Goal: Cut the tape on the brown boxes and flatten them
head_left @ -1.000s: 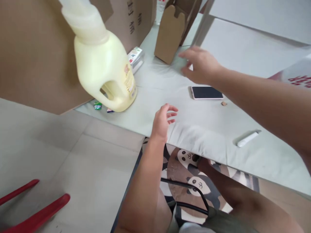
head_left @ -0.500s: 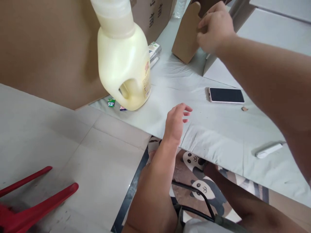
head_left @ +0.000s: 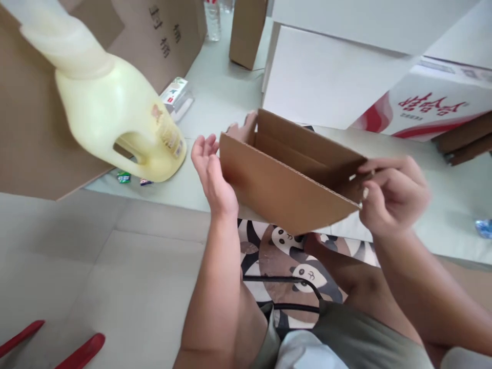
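A brown cardboard box [head_left: 284, 182], open at its top side, is tilted in the air in front of me, over the table's front edge. My right hand [head_left: 397, 197] grips its right end, thumb on the near side and fingers at the end wall. At the left end, my left hand [head_left: 215, 177] is held up with fingers stretched out and palm toward the box. Whether that palm presses on the cardboard I cannot tell. The phone seen earlier is mostly hidden behind the box.
A yellow detergent bottle [head_left: 115, 113] stands at the left beside a large carton [head_left: 34, 128]. White boxes [head_left: 307, 77] and a red-and-white carton [head_left: 434, 102] are behind. Another brown box [head_left: 248, 33], a water bottle [head_left: 212, 20] and small packets [head_left: 123, 177] are on the table. Red stool legs [head_left: 82, 351] show lower left.
My right hand has brought a cardboard box from the back of the table toward me. My left hand has moved left and up to the box's left end. The view has shifted right.
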Tool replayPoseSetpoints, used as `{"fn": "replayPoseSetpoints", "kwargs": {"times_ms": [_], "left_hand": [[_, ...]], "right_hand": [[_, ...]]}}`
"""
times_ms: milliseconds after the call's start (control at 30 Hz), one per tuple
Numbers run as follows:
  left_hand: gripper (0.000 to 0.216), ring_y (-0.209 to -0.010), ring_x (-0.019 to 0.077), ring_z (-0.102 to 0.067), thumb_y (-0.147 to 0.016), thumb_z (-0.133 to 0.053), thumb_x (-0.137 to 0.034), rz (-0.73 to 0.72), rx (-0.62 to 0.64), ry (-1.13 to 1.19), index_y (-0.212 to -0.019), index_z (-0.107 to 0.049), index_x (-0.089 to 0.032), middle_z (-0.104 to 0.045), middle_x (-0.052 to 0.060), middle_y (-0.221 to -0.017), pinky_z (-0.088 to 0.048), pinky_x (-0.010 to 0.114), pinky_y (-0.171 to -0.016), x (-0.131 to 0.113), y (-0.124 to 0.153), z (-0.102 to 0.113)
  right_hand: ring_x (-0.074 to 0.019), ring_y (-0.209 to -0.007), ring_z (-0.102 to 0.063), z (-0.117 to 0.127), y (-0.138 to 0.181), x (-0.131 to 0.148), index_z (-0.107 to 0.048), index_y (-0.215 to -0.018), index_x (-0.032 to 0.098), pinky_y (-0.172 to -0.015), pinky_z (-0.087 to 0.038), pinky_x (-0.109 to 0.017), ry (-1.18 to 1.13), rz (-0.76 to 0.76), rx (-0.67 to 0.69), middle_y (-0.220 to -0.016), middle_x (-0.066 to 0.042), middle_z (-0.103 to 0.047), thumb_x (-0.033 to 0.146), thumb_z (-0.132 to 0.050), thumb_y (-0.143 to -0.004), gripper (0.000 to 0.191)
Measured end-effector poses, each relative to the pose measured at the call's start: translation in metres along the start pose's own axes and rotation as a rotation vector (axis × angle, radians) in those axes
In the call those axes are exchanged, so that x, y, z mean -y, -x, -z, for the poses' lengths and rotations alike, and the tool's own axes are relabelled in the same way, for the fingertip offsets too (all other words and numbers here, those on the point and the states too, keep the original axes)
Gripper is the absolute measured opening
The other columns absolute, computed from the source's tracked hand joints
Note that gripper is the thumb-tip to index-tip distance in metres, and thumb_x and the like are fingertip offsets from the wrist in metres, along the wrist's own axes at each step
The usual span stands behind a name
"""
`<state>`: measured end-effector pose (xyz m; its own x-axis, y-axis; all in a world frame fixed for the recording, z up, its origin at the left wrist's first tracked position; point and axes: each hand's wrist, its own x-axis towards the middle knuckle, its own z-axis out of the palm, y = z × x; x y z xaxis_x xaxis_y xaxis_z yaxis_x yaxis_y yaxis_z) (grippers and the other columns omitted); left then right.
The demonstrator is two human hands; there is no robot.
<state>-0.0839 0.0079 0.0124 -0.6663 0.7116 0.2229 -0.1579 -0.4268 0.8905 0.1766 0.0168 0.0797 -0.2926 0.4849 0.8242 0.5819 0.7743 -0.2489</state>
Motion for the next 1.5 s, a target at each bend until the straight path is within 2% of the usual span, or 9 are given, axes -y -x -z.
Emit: {"fn": "replayPoseSetpoints", "kwargs": {"times_ms": [133, 200, 367, 633, 700, 833, 1133, 1367, 1500], "left_hand": [[0.050, -0.125, 0.0239, -0.063, -0.093, -0.055, -0.064, -0.063, 0.208, -0.053, -0.127, -0.055, -0.027, -0.065, 0.007, -0.129, -0.049, 0.036, -0.108, 0.004, 0.016, -0.018], [0.049, -0.124, 0.0243, -0.064, -0.092, -0.055, -0.065, -0.096, 0.218, -0.067, -0.120, -0.060, -0.025, -0.067, 0.007, -0.124, -0.050, 0.036, -0.106, 0.006, 0.025, -0.027], [0.045, -0.118, 0.0228, -0.065, -0.088, -0.058, -0.062, -0.113, 0.227, -0.042, -0.114, -0.062, -0.025, -0.069, 0.006, -0.119, -0.054, 0.034, -0.096, 0.011, 0.030, -0.043], [0.033, -0.082, 0.0170, -0.061, -0.081, -0.071, -0.056, -0.082, 0.352, 0.029, -0.101, -0.062, -0.030, -0.066, 0.001, -0.096, -0.048, 0.030, -0.069, 0.005, 0.027, -0.056], [0.040, -0.083, 0.0178, -0.060, -0.078, -0.074, -0.054, -0.117, 0.404, 0.034, -0.110, -0.061, -0.035, -0.066, 0.000, -0.099, -0.049, 0.031, -0.071, 0.002, 0.029, -0.060], [0.060, -0.110, 0.0233, -0.064, -0.072, -0.077, -0.063, -0.196, 0.490, -0.062, -0.124, -0.058, -0.038, -0.066, 0.003, -0.114, -0.052, 0.037, -0.093, -0.001, 0.029, -0.066], [0.037, -0.110, 0.0224, -0.065, -0.080, -0.073, -0.056, -0.348, 0.404, -0.003, -0.099, -0.054, -0.032, -0.065, 0.001, -0.108, -0.047, 0.042, -0.106, 0.007, 0.034, -0.067], [0.038, -0.092, 0.0208, -0.073, -0.086, -0.068, -0.056, -0.405, 0.336, -0.040, -0.089, -0.043, -0.027, -0.074, -0.001, -0.089, -0.055, 0.040, -0.088, 0.010, 0.041, -0.069], [0.031, -0.060, 0.0174, -0.068, -0.098, -0.058, -0.051, -0.386, 0.309, -0.066, -0.085, -0.046, -0.025, -0.060, -0.007, -0.057, -0.057, 0.037, -0.072, 0.010, 0.043, -0.070]], "right_hand": [[-0.0254, -0.072, -0.062, 0.025, 0.053, -0.003, -0.070, -0.087, 0.043, -0.058, -0.050, -0.049, 0.017, -0.201, -0.036, -0.103, 0.001, -0.070, 0.038, -0.055, -0.091, 0.016], [-0.0296, -0.084, -0.065, 0.026, 0.069, -0.009, -0.068, -0.111, 0.055, -0.067, -0.054, -0.055, 0.036, -0.274, -0.064, -0.121, 0.003, -0.067, 0.039, -0.050, -0.093, 0.030], [-0.0338, -0.120, -0.062, 0.020, 0.088, -0.033, -0.050, -0.137, 0.046, -0.097, -0.056, -0.060, 0.013, -0.260, -0.089, -0.141, -0.004, -0.056, 0.048, -0.044, -0.095, 0.043], [-0.0382, -0.157, -0.034, 0.034, 0.103, -0.053, -0.030, -0.158, 0.049, -0.124, -0.032, -0.067, -0.085, -0.270, 0.112, -0.170, 0.002, -0.031, 0.054, -0.038, -0.099, 0.060], [-0.0387, -0.160, -0.027, 0.036, 0.104, -0.054, -0.022, -0.161, 0.048, -0.126, -0.028, -0.068, -0.114, -0.254, 0.122, -0.174, 0.004, -0.023, 0.056, -0.037, -0.099, 0.065], [-0.0403, -0.162, -0.019, 0.037, 0.107, -0.057, -0.018, -0.163, 0.049, -0.127, -0.026, -0.069, -0.104, -0.226, 0.135, -0.175, 0.006, -0.014, 0.064, -0.036, -0.096, 0.071], [-0.0392, -0.158, -0.030, 0.026, 0.117, -0.056, -0.022, -0.159, 0.047, -0.124, -0.032, -0.069, -0.024, -0.305, 0.034, -0.167, -0.002, -0.034, 0.073, -0.030, -0.093, 0.072], [-0.0375, -0.147, -0.049, 0.027, 0.110, -0.051, -0.052, -0.149, 0.037, -0.123, -0.038, -0.065, -0.066, -0.147, 0.112, -0.152, -0.005, -0.058, 0.050, -0.038, -0.099, 0.054], [-0.0380, -0.145, -0.051, 0.025, 0.110, -0.052, -0.052, -0.149, 0.037, -0.122, -0.039, -0.066, -0.070, -0.143, 0.095, -0.149, -0.005, -0.059, 0.048, -0.036, -0.100, 0.053]]}}
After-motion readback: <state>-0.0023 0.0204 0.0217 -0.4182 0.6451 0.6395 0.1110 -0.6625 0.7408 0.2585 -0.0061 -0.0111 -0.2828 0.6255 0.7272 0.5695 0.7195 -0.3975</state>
